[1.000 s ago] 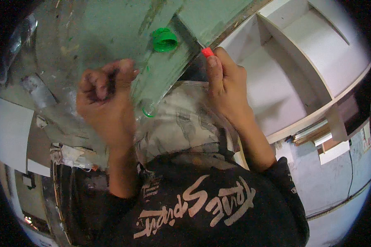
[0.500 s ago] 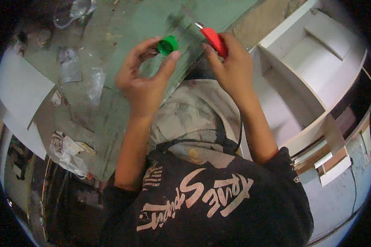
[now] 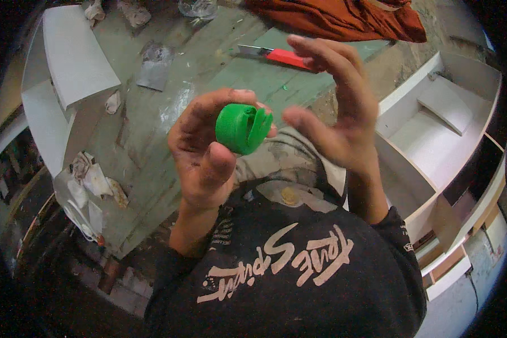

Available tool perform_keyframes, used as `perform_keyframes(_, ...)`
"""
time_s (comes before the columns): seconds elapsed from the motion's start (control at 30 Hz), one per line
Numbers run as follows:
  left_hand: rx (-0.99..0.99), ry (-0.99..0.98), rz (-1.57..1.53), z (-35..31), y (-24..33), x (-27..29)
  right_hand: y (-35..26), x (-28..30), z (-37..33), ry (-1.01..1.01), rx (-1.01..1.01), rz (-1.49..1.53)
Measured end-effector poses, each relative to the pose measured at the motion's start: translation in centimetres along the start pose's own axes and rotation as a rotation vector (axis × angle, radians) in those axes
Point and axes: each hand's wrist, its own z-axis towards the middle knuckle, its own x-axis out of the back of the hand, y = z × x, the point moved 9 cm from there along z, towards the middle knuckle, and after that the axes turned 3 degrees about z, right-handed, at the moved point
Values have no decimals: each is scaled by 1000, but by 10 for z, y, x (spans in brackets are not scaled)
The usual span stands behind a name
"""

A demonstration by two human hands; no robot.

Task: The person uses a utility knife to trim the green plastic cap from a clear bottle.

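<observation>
A green ridged plastic cap [image 3: 239,128] sits between the thumb and fingers of my left hand [image 3: 203,149]. One side of it has a slit, and a strip stands partly away from the rest. My right hand [image 3: 343,107], slightly blurred, is held open to the right of the cap with nothing in it, thumb and fingers apart. Just beyond its fingertips a red-handled utility knife [image 3: 287,57] lies on the greenish work surface [image 3: 219,67], blade pointing left. My fingertips overlap the handle's right end in the picture.
A rust-coloured cloth [image 3: 343,19] lies at the far edge. White panels [image 3: 79,56] stand at left, near crumpled paper [image 3: 96,180] and a clear plastic packet [image 3: 155,66]. A white cabinet frame [image 3: 434,121] with compartments is on the right.
My right hand has let go of the utility knife, which now lies on the surface, and has opened. My left hand has brought the green cap nearer and turned it. The view has shifted.
</observation>
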Motion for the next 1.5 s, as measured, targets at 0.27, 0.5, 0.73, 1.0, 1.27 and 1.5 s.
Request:
perform_keyframes(0.27,8,27,126,-15,14,-4,-54,-17,6,-80,190,107)
perform_keyframes(0.5,-127,-87,105,-9,23,-8,-69,-9,2,22,387,129)
perform_keyframes(0.73,-409,-136,157,-8,44,-16,-84,-11,1,-74,502,66)
perform_keyframes(1.0,-250,13,-165,-12,30,-16,-91,-10,-9,13,593,59)
perform_keyframes(1.27,-273,-16,-326,-12,29,-16,-85,-16,-13,165,212,236)
perform_keyframes(1.5,-291,-49,-258,-10,33,-13,-24,-74,-44,215,-851,1492)
